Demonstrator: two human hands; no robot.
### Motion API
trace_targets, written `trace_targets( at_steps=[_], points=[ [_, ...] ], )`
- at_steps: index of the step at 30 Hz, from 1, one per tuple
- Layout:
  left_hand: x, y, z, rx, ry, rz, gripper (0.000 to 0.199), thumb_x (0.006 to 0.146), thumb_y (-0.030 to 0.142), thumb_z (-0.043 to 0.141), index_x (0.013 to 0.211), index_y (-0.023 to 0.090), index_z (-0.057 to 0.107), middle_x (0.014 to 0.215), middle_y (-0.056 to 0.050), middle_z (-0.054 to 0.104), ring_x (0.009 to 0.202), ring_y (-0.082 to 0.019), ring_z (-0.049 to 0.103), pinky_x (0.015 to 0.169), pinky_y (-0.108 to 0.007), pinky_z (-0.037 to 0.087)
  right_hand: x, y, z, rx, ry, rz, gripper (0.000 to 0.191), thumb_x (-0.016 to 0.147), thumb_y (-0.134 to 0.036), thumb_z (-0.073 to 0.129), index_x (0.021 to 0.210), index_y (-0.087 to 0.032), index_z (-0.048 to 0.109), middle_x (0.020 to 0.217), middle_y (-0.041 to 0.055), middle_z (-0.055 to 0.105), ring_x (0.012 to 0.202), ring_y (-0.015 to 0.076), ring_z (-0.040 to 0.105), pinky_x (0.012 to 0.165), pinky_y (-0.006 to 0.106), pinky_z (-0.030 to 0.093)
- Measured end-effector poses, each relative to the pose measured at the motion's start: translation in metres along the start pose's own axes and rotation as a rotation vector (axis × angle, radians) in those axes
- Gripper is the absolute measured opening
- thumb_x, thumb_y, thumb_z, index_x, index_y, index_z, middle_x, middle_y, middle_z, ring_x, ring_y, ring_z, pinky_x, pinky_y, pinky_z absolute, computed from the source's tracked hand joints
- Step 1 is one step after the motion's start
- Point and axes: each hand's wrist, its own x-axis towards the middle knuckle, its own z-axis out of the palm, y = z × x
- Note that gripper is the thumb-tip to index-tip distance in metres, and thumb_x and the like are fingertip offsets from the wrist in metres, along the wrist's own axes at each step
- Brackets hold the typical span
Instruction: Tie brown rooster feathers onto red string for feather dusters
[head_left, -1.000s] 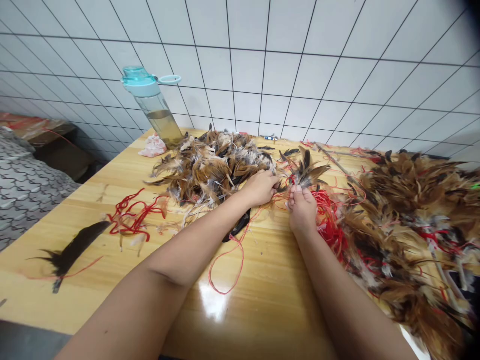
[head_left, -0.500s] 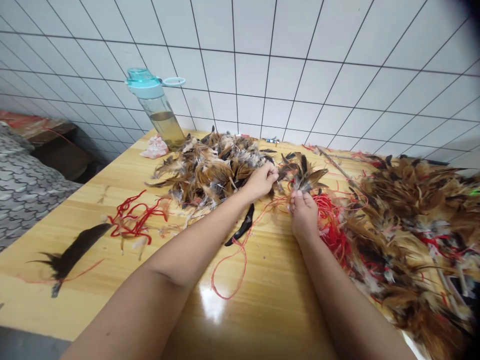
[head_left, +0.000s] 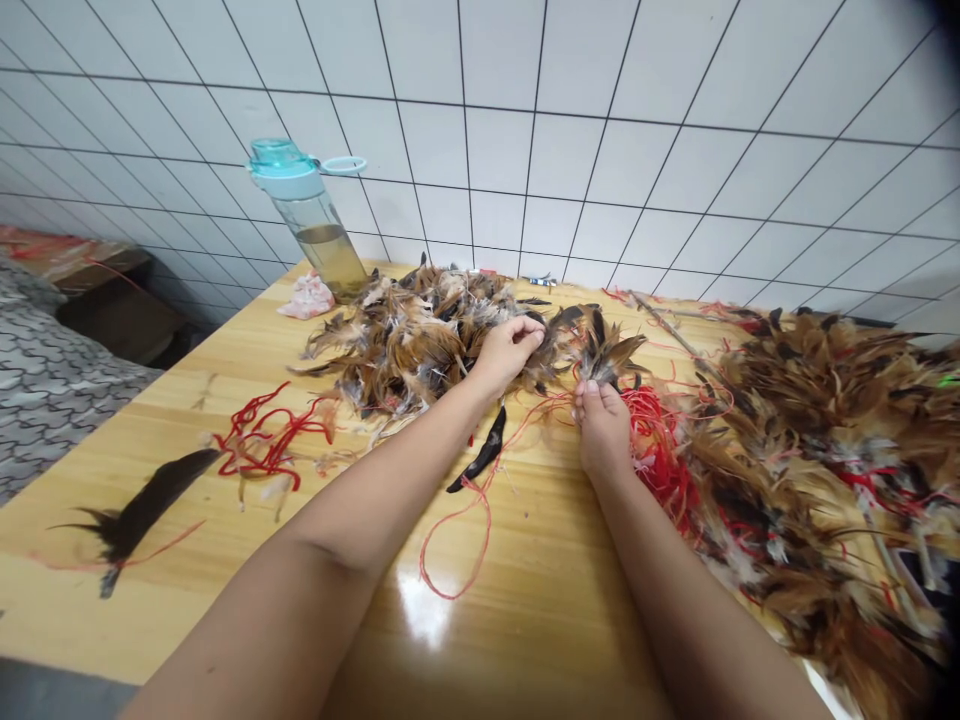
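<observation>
My right hand [head_left: 604,418] is closed around the base of a small feather bunch [head_left: 606,352], whose brown and dark tips fan out above my fingers. Red string [head_left: 551,402] runs leftward across the table from near that hand. My left hand [head_left: 510,352] is closed in a pinch at the right edge of a heap of loose brown feathers [head_left: 409,345]. What lies between its fingertips is hidden. Below my left wrist a black feather [head_left: 482,452] rests on the wood, beside a loop of red string [head_left: 456,592].
A bottle [head_left: 326,240] stands at the back left beside a crumpled pink-white wad [head_left: 307,297]. Red string scraps [head_left: 266,435] and a dark feather [head_left: 154,510] lie left. To the right are tangled red string [head_left: 660,450], a stick [head_left: 667,328] and piled feather bunches [head_left: 832,400]. A tiled wall [head_left: 495,140] borders the table.
My left hand has shifted slightly left, away from the bunch in my right hand. The right hand keeps its grip, and the view has moved a little.
</observation>
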Motion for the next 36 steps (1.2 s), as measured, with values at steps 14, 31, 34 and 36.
trace_targets(
  at_steps=[14,31,34,36],
  points=[
    [-0.024,0.023,0.024,-0.202,-0.248,-0.284,0.014,0.087,0.007,0.048,0.075,0.012,0.053,0.057,0.002,0.055,0.047,-0.003,0.050,0.045,-0.014,0.032,0.003,0.003,0.000,-0.035,0.086,0.017,0.039,0.077,-0.059,0.058,0.070,-0.021,0.052,0.058,-0.0056,0.043,0.051,0.0098,0.035,0.048,0.023,0.031],
    [-0.026,0.019,0.027,0.002,-0.238,-0.262,0.016,0.079,-0.001,0.047,0.075,0.015,0.048,0.055,0.004,0.058,0.043,-0.004,0.049,0.046,-0.015,0.034,0.006,0.014,-0.005,-0.284,0.053,-0.097,0.027,0.081,-0.044,0.055,0.071,-0.020,0.063,0.068,0.0018,0.062,0.067,0.0160,0.051,0.063,0.027,0.041],
    [-0.026,0.016,0.026,0.031,-0.264,-0.225,0.017,0.076,-0.002,0.049,0.073,0.015,0.049,0.053,0.006,0.053,0.044,-0.004,0.047,0.047,-0.016,0.033,0.007,0.015,-0.005,-0.335,0.042,-0.113,0.024,0.080,-0.041,0.056,0.070,-0.020,0.062,0.071,0.0024,0.063,0.070,0.0170,0.053,0.068,0.029,0.042],
    [-0.026,0.015,0.026,0.042,-0.272,-0.207,0.018,0.074,-0.003,0.049,0.071,0.015,0.049,0.052,0.007,0.050,0.045,-0.004,0.046,0.048,-0.016,0.034,0.007,0.016,-0.005,-0.351,0.027,-0.121,0.023,0.080,-0.040,0.056,0.070,-0.021,0.062,0.072,0.0025,0.064,0.072,0.0175,0.054,0.070,0.030,0.043]
  ],
)
